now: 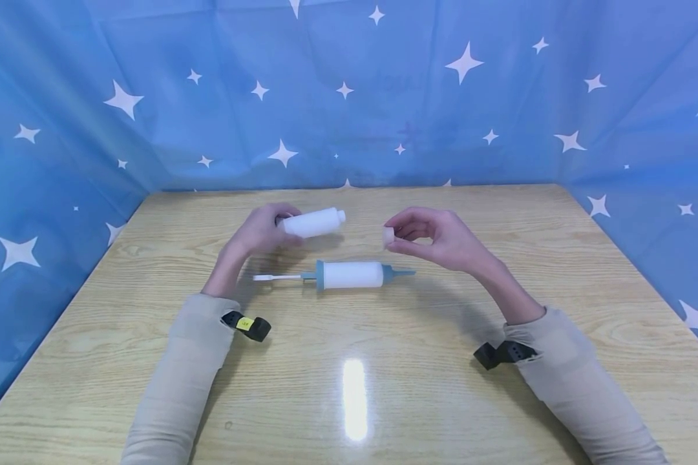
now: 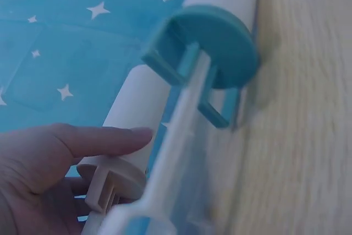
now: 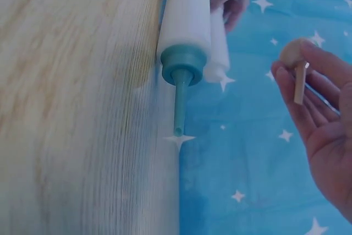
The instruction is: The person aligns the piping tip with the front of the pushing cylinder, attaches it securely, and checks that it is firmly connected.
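Note:
My left hand (image 1: pixel 262 231) grips a white syringe barrel (image 1: pixel 314 223) near its back end, tilted a little so its narrow neck points right. The left wrist view shows its beige flange (image 2: pixel 118 175) under my thumb, with part of a plunger behind it. Apart from it, to the right, my right hand (image 1: pixel 448 239) pinches a small beige nozzle cap (image 1: pixel 389 236) between thumb and fingertips; its thin spout (image 3: pixel 300 83) shows in the right wrist view. Between me and the hands lies a second syringe (image 1: pixel 353 275), white with teal ends, its nozzle to the right.
The syringe's white plunger rod (image 1: pixel 279 278) sticks out left, below my left hand. Both things in hand are over the far half of the wooden table (image 1: pixel 477 400). A blue curtain (image 1: pixel 349 123) with white stars stands behind the table and along its sides.

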A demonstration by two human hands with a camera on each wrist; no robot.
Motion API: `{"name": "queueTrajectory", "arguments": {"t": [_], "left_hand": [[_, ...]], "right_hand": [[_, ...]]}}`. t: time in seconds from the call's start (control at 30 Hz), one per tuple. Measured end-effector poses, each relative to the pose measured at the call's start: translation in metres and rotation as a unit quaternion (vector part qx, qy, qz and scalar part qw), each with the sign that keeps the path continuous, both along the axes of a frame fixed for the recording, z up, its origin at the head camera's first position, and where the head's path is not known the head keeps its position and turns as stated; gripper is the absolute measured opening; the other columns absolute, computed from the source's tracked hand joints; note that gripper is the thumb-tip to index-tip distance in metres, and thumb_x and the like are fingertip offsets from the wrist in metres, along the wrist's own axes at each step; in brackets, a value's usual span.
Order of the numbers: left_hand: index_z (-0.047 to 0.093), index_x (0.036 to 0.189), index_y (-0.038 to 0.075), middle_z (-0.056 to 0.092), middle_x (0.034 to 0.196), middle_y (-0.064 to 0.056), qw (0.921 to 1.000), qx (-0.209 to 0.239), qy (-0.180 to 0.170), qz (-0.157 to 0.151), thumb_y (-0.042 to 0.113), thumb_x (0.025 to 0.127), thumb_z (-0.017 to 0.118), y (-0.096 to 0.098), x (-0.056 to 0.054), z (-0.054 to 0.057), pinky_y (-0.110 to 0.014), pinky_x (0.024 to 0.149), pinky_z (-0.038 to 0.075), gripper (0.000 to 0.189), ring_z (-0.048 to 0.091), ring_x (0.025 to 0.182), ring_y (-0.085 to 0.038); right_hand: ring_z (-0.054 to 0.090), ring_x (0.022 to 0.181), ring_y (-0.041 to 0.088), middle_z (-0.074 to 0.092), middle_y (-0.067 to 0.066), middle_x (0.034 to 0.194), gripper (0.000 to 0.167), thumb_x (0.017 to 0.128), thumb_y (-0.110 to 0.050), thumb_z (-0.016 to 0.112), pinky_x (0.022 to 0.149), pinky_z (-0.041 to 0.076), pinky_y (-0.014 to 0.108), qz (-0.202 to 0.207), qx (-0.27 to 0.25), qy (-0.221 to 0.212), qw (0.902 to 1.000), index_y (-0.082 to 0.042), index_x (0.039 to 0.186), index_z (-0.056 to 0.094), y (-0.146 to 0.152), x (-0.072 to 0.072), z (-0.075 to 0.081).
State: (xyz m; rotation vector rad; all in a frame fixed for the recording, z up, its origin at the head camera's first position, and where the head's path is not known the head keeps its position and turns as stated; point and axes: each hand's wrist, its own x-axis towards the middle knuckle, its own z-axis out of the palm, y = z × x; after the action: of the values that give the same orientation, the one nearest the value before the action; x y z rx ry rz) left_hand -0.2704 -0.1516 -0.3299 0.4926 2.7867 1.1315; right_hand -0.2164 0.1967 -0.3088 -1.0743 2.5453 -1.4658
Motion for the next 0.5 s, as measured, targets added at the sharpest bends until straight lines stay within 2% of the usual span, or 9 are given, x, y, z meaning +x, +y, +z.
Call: {"name": "queueTrajectory", "arguments": {"t": [0.37, 0.5], "left_hand": [[0.067, 0.126, 0.011, 0.068, 0.12, -0.01, 0.996, 0.018, 0.047, -0.074, 0.016, 0.078, 0.088, 0.012, 0.009, 0.018, -0.042, 0.087, 0.046, 0.052, 0.06, 0.101, -0.026], [0.069, 0.123, 0.012, 0.069, 0.116, -0.007, 0.9929, 0.03, 0.062, -0.097, 0.016, 0.077, 0.089, 0.016, 0.015, 0.023, -0.04, 0.086, 0.046, 0.05, 0.06, 0.099, -0.024]], "right_hand": [[0.07, 0.092, 0.015, 0.073, 0.003, 0.101, 0.031, 0.09, -0.011, 0.078, 0.085, 0.055, 0.025, -0.057, 0.023, 0.048, 0.9969, -0.002, 0.118, 0.067, 0.002, -0.003, 0.0], [0.069, 0.094, 0.015, 0.073, 0.003, 0.103, 0.032, 0.09, -0.01, 0.077, 0.088, 0.054, 0.024, -0.056, 0.022, 0.059, 0.9964, -0.002, 0.119, 0.067, 0.001, -0.003, 0.001]]}}
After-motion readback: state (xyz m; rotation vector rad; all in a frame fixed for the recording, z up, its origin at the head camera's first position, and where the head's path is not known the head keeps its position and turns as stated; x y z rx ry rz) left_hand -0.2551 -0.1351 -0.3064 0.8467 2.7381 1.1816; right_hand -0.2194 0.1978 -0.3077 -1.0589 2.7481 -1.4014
